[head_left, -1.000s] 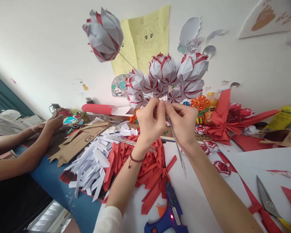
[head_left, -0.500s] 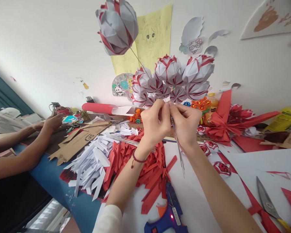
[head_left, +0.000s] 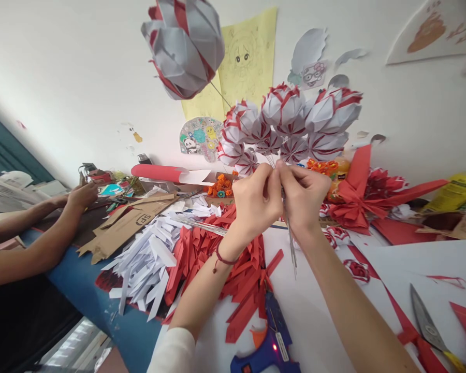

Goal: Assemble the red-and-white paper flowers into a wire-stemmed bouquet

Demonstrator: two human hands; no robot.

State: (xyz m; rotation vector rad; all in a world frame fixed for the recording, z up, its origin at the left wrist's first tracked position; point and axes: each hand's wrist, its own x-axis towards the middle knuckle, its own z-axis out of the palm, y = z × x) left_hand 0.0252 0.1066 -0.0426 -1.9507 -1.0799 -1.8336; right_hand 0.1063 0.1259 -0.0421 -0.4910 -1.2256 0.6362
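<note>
My left hand point(head_left: 258, 199) and my right hand point(head_left: 305, 197) meet in front of me, fingers closed round a bundle of thin wire stems point(head_left: 291, 243). The stem ends hang down below my right hand. Above my fists, several white and red folded-paper flowers point(head_left: 285, 111) fan out in a cluster on these stems. One larger-looking paper flower point(head_left: 184, 49) stands apart at upper left, nearer the camera, on a long wire. The exact grip of each fingertip on the wires is hidden by my knuckles.
White paper strips point(head_left: 147, 259) and red paper strips point(head_left: 184, 259) lie heaped at left, with loose wires point(head_left: 202, 225) across them. A blue glue gun point(head_left: 266, 357) with a red light lies in front. Scissors point(head_left: 427, 318) rest at right. Another person's arms point(head_left: 42, 248) are at far left.
Both my hands and the flower cluster have shifted slightly right. The lone flower at upper left appears larger and a little lower. Both hands keep their grip on the stems.
</note>
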